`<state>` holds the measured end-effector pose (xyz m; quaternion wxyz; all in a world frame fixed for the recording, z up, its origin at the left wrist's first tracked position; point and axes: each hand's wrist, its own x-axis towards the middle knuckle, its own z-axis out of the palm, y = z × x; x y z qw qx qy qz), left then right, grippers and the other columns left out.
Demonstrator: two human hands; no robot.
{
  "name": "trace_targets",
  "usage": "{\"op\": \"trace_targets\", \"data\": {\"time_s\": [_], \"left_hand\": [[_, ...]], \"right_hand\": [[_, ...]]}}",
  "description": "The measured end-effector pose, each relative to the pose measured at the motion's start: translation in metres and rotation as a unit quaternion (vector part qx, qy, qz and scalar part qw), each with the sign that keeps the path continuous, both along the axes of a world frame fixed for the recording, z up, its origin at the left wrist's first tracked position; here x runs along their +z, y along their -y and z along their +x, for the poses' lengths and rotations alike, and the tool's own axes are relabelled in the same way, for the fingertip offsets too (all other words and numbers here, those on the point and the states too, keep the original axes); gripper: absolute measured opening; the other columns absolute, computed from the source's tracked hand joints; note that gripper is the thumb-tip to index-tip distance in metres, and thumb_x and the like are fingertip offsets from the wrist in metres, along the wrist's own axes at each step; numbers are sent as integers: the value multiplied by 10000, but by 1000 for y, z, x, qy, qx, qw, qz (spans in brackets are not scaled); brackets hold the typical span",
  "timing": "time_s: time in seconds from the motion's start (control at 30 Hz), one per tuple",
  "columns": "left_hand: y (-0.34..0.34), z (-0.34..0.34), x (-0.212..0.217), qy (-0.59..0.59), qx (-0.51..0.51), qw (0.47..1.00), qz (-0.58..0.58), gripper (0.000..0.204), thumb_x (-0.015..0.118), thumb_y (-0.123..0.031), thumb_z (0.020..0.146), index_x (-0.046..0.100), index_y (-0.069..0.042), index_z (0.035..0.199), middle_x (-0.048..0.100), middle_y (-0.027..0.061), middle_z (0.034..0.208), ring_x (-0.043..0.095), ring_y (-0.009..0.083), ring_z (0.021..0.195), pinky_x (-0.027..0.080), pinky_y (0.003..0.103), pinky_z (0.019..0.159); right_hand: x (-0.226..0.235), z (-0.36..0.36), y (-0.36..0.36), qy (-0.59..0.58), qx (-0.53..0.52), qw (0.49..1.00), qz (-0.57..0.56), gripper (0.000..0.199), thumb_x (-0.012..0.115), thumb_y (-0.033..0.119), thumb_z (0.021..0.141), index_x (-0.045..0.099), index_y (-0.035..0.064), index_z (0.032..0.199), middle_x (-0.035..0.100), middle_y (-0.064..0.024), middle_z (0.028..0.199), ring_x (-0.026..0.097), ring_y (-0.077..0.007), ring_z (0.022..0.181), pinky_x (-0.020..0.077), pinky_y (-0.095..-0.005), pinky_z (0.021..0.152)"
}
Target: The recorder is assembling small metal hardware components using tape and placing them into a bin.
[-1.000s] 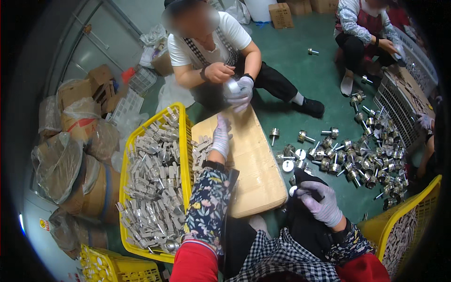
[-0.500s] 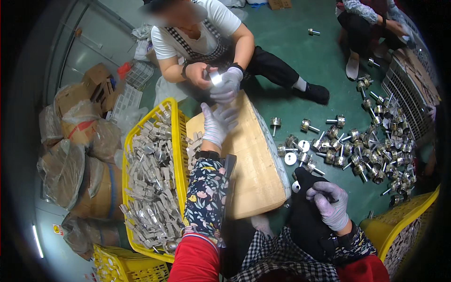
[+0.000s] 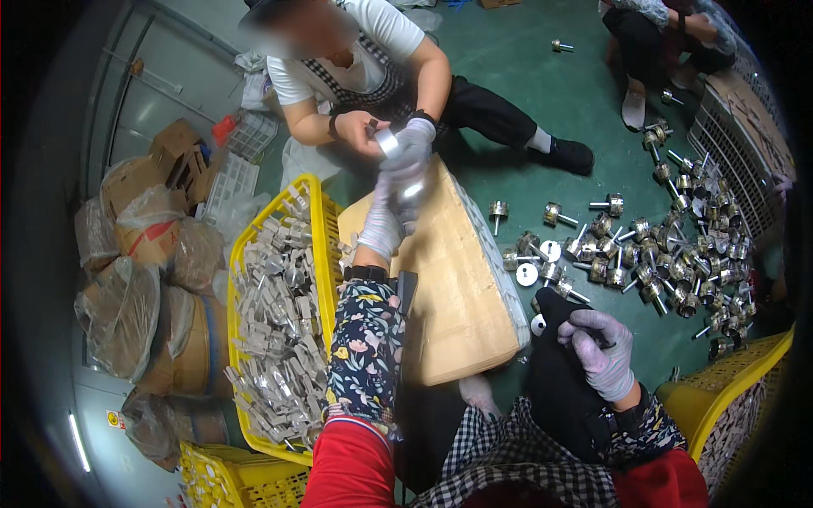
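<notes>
The flat, pale tan rectangular board [image 3: 461, 313] has, to its left, a yellow slotted plastic basket [image 3: 324, 245] of slim silver-grey metal parts [image 3: 279, 339]; to its right, dark green floor [image 3: 504, 182]; over its far left part, a whitish, mauve-tinged knit-gloved left hand [image 3: 383, 224]; on its near side, a black-and-white checked cloth apron [image 3: 478, 444].

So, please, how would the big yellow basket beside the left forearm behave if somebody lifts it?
The yellow basket is probably heavy, since many grey, metal-looking pieces fill it. It looks like slotted plastic, so it may flex a little. The pieces lie loose in a jumbled heap, so tilting could make some slide.
</notes>
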<state>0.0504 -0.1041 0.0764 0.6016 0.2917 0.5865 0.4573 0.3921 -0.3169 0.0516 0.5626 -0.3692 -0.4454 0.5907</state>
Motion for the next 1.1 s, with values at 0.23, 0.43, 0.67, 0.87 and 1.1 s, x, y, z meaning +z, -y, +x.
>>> {"op": "trace_targets", "data": {"time_s": [0.23,0.43,0.67,0.87,1.1], "left_hand": [[11,9,-5,-89,-63,994,-28,172,585,-317,850,561,-147,841,538,-14,683,489,97,555,345,208,437],[28,28,0,-98,-57,993,-38,136,566,-277,845,540,-147,815,530,-3,657,477,115,517,348,213,419],[125,41,-22,-65,-71,995,11,191,546,-281,848,529,-98,796,520,13,639,472,112,497,359,220,407],[245,83,-58,29,7,1000,0,224,509,-276,866,522,-54,833,517,28,636,470,97,465,376,210,388],[279,114,-124,-36,56,997,32,220,481,-208,880,571,-27,969,585,82,706,538,168,520,463,303,468]], "right_hand": [[9,-1,1,16,-5,999,-29,226,572,68,832,542,-37,1030,641,-129,867,618,-165,780,509,-297,743],[10,1,10,6,-9,1000,-13,266,594,130,837,553,-29,1046,638,-118,884,613,-158,794,496,-285,760],[8,5,11,46,-38,998,-10,319,610,197,836,557,-29,1055,643,-100,875,601,-139,783,488,-269,739],[15,-4,-3,196,-24,980,20,353,595,227,836,554,-30,1074,639,-86,895,594,-124,784,475,-245,723],[40,-111,-19,391,305,847,191,335,580,236,806,603,-31,1008,640,-141,899,606,-183,794,471,-285,730]]}}
